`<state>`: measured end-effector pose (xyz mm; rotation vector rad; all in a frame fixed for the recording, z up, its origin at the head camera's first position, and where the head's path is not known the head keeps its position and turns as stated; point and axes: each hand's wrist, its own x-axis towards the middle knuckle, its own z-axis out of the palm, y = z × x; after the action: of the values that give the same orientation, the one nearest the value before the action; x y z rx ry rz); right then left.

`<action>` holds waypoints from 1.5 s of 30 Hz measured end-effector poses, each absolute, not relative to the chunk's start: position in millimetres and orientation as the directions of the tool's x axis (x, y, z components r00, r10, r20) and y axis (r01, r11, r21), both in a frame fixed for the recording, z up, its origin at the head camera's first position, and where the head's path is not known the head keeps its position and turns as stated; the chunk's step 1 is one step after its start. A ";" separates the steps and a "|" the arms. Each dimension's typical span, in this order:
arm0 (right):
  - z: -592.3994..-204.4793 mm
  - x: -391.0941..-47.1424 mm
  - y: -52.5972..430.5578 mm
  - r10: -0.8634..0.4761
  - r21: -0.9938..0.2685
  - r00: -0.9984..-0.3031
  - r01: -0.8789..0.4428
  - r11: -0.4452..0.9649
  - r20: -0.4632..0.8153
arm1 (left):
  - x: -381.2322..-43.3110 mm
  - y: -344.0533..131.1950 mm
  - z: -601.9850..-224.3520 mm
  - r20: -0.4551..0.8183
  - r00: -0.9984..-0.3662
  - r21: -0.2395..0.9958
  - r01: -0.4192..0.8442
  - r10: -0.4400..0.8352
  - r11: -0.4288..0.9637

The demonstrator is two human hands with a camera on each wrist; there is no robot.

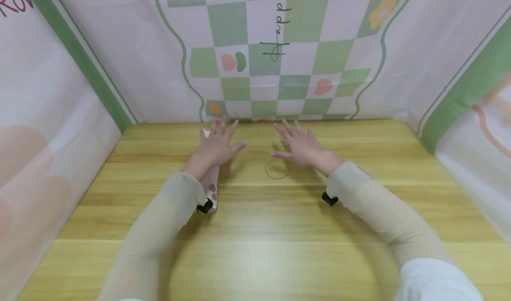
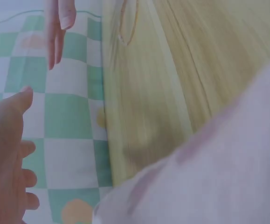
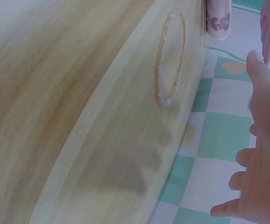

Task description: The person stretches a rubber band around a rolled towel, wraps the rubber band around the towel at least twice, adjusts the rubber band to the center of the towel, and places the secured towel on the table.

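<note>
My left hand (image 1: 217,146) is spread with straight fingers above the far left part of the table. Below it stretches a long pinkish-white case (image 1: 213,189) with darker pink spots; the hand and sleeve cover part of it. My right hand (image 1: 301,146), fingers also spread, hovers opposite with nothing in its grasp. Between the two hands a thin tan bracelet-like loop (image 3: 159,70) with small pale beads lies flat on the wood. In the left wrist view, the case (image 2: 232,163) fills the lower right, apart from the left thumb (image 2: 23,100).
The wooden table (image 1: 255,221) ends at a hanging green-and-white checked cloth (image 1: 263,86). More printed cloth (image 1: 48,115) hangs along the left side, and a green-striped cloth (image 1: 459,101) along the right. Small black cameras (image 1: 329,198) sit under both wrists.
</note>
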<state>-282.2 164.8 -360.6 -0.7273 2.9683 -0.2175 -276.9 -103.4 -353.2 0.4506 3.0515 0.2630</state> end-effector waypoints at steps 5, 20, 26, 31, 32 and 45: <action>-357.3 -279.2 166.7 -0.472 -0.168 -0.881 -0.461 0.871 -0.032 | -271.9 -111.1 -348.8 -0.010 -0.954 0.192 0.292 0.299 0.937; -365.2 -272.8 178.1 -0.505 -0.221 -0.861 -0.484 0.847 -0.050 | -261.1 -134.2 -353.3 -0.033 -0.954 0.197 0.285 0.297 0.938; -367.8 -269.4 178.7 -0.515 -0.230 -0.855 -0.490 0.841 -0.062 | -255.4 -144.8 -353.3 -0.033 -0.960 0.214 0.266 0.279 0.940; -368.8 -266.1 176.9 -0.526 -0.226 -0.848 -0.500 0.836 -0.067 | -251.8 -152.2 -352.8 -0.057 -0.965 0.210 0.240 0.257 0.948; -369.0 -265.2 176.5 -0.527 -0.225 -0.847 -0.502 0.835 -0.066 | -251.1 -153.4 -352.8 -0.062 -0.965 0.210 0.236 0.254 0.949; -376.2 -263.7 172.8 -0.560 -0.217 -0.826 -0.535 0.816 -0.070 | -250.6 -167.3 -361.2 -0.052 -0.969 0.235 0.222 0.241 0.946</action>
<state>-263.7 172.8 -376.2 -0.8691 2.8686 -0.2849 -250.6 -167.3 -361.2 0.3597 3.0202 0.3508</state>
